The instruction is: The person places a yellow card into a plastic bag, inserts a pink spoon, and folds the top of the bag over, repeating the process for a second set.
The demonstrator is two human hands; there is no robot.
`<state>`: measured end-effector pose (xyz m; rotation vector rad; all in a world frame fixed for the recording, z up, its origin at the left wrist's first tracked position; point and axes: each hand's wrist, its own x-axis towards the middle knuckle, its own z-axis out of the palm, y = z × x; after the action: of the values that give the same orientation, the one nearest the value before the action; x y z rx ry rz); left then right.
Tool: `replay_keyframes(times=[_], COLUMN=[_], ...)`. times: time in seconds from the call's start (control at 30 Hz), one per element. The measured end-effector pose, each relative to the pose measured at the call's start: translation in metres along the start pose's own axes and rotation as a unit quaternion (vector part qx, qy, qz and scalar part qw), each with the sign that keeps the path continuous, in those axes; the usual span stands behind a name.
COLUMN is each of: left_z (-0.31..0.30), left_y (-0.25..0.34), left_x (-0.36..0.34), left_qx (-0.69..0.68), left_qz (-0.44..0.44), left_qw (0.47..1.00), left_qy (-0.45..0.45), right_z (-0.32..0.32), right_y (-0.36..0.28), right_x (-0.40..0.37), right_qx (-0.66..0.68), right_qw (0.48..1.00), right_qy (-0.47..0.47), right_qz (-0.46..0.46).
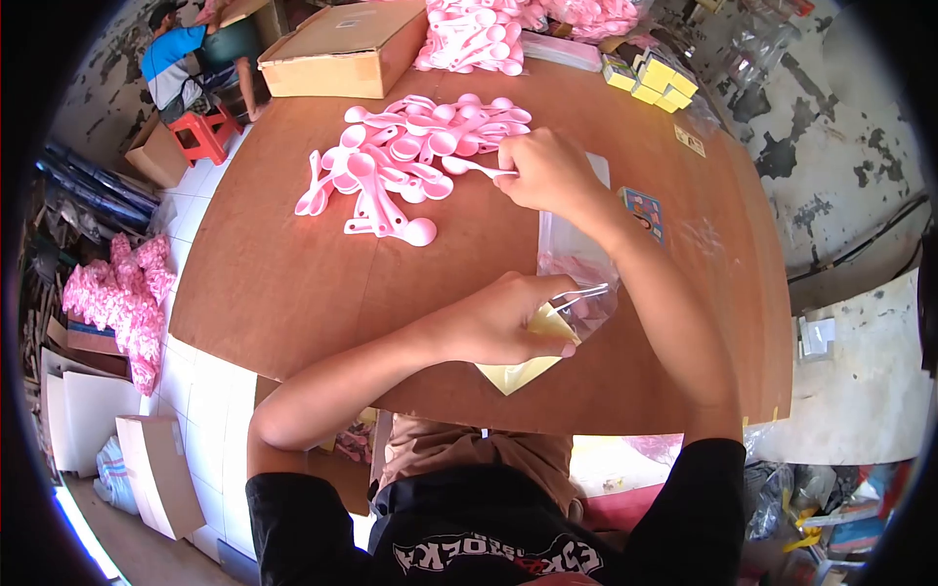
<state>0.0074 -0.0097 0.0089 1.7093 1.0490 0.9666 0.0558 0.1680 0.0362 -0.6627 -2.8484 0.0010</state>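
My right hand (550, 168) is closed on the handle of a pink spoon (463, 167), whose bowl points left at the edge of a loose pile of pink spoons (420, 146). Nearer the table's front, the fingers of my left hand (503, 317) are closed around a clear plastic bag (598, 305), its mouth held spread. A pale yellow card (523, 375) sticks out below that hand. Under and between my hands lies a stack of clear plastic bags (562, 239). A small colourful printed card box (643, 213) sits beside my right forearm.
A cardboard box (337, 54), a bag of pink spoons (474, 37) and small yellow boxes (660, 82) stand along the back of the wooden table (264, 283). Beyond, a person (181, 63) sits by a red stool (202, 137). Pink bundles (122, 298) lie on the floor at left.
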Motion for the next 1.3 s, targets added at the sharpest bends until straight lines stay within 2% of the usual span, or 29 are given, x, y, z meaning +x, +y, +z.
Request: replay_keyframes(times=[0.03, 0.07, 0.13, 0.17, 0.23, 0.27, 0.33, 0.37, 0.43, 0.47, 0.53, 0.57, 0.6, 0.67, 0.7, 0.73, 0.77, 0.8, 0.87, 0.93, 0.97, 1.0, 1.03, 1.07, 1.1, 1.13, 1.17, 1.23, 1.3], left_z=[-0.001, -0.003, -0.006, -0.005, -0.001, -0.002, -0.004, -0.006, -0.008, -0.008, -0.010, -0.009, -0.008, -0.008, -0.007, -0.005, -0.004, -0.005, -0.006, -0.003, 0.001, 0.003, 0.003, 0.002, 0.001, 0.000, 0.000, 0.001, -0.002], left_y=[0.000, 0.001, 0.004, 0.000, -0.009, -0.010, -0.010, -0.010, -0.009, -0.008, -0.006, -0.008, -0.008, -0.007, -0.012, -0.022, -0.027, -0.023, -0.011, -0.012, -0.016, -0.019, -0.019, -0.018, -0.017, -0.019, -0.023, -0.026, -0.025], left_x=[0.000, 0.000, -0.001, -0.001, 0.000, -0.001, 0.000, 0.001, 0.002, 0.002, 0.004, 0.004, 0.005, 0.005, 0.006, 0.006, 0.007, 0.008, 0.008, 0.009, 0.009, 0.009, 0.009, 0.009, 0.009, 0.009, 0.009, 0.009, 0.008], left_qx=[0.010, 0.009, 0.011, 0.008, 0.008, 0.005, 0.019, 0.016, -0.005, -0.005, -0.018, -0.007, -0.003, -0.015, -0.012, 0.020, 0.050, 0.050, 0.029, 0.013, 0.020, 0.027, 0.027, -0.012, -0.049, -0.049, -0.047, -0.063, -0.053], left_qz=[-0.001, 0.002, -0.037, -0.035, 0.027, 0.029, -0.014, -0.012, -0.025, -0.026, -0.089, -0.059, -0.063, -0.053, -0.055, -0.013, 0.031, 0.030, -0.065, -0.068, -0.028, 0.012, 0.011, -0.049, -0.109, -0.109, -0.096, -0.061, -0.083], left_qw=[1.000, 1.000, 0.999, 0.999, 0.998, 0.998, 0.997, 0.997, 0.997, 0.998, 0.995, 0.997, 0.997, 0.997, 0.997, 0.998, 0.996, 0.996, 0.997, 0.997, 0.999, 0.999, 0.999, 0.998, 0.992, 0.992, 0.993, 0.994, 0.993], left_qy=[-0.004, -0.006, -0.014, -0.011, 0.060, 0.064, 0.069, 0.070, 0.070, 0.065, 0.044, 0.052, 0.045, 0.060, 0.052, 0.059, 0.066, 0.061, -0.020, -0.037, -0.006, 0.025, 0.024, 0.032, 0.040, 0.040, 0.050, 0.073, 0.068], right_z=[-0.008, -0.018, -0.034, -0.037, -0.046, -0.053, -0.054, -0.055, -0.053, -0.047, -0.030, -0.025, -0.018, -0.007, -0.011, -0.012, -0.013, -0.013, -0.020, -0.022, -0.019, -0.014, -0.010, -0.007, -0.004, -0.004, -0.005, -0.008, -0.008], right_y=[0.000, 0.002, 0.009, 0.012, 0.017, 0.021, 0.040, 0.046, 0.055, 0.058, 0.064, 0.068, 0.071, 0.075, 0.072, 0.070, 0.066, 0.061, 0.042, 0.031, 0.032, 0.033, 0.034, 0.035, 0.036, 0.036, 0.035, 0.032, 0.037], right_x=[-0.008, -0.017, -0.041, -0.056, -0.089, -0.105, -0.135, -0.147, -0.166, -0.170, -0.177, -0.181, -0.185, -0.193, -0.195, -0.197, -0.197, -0.196, -0.192, -0.190, -0.192, -0.194, -0.195, -0.196, -0.197, -0.198, -0.197, -0.193, -0.194], right_qx=[0.059, 0.056, 0.169, 0.223, 0.317, 0.356, 0.479, 0.477, 0.656, 0.655, 0.648, 0.674, 0.677, 0.759, 0.772, 0.772, 0.772, 0.770, 0.754, 0.722, 0.723, 0.700, 0.676, 0.676, 0.692, 0.706, 0.706, 0.732, 0.741], right_qw=[0.997, 0.998, 0.981, 0.962, 0.913, 0.886, 0.796, 0.798, 0.671, 0.670, 0.664, 0.660, 0.654, 0.595, 0.601, 0.598, 0.608, 0.616, 0.633, 0.660, 0.658, 0.685, 0.712, 0.711, 0.699, 0.685, 0.685, 0.642, 0.624], right_qy=[0.043, 0.042, 0.089, 0.156, 0.246, 0.272, 0.352, 0.350, 0.329, 0.332, 0.340, 0.304, 0.310, 0.219, 0.151, 0.157, 0.103, 0.049, 0.024, -0.010, -0.009, -0.006, -0.004, -0.004, 0.041, 0.086, 0.085, 0.170, 0.196], right_qz=[-0.007, -0.005, 0.026, 0.033, 0.077, 0.116, 0.117, 0.117, 0.106, 0.109, 0.154, 0.132, 0.135, 0.148, 0.143, 0.145, 0.152, 0.160, 0.173, 0.210, 0.212, 0.202, 0.192, 0.192, 0.174, 0.156, 0.156, 0.153, 0.151])
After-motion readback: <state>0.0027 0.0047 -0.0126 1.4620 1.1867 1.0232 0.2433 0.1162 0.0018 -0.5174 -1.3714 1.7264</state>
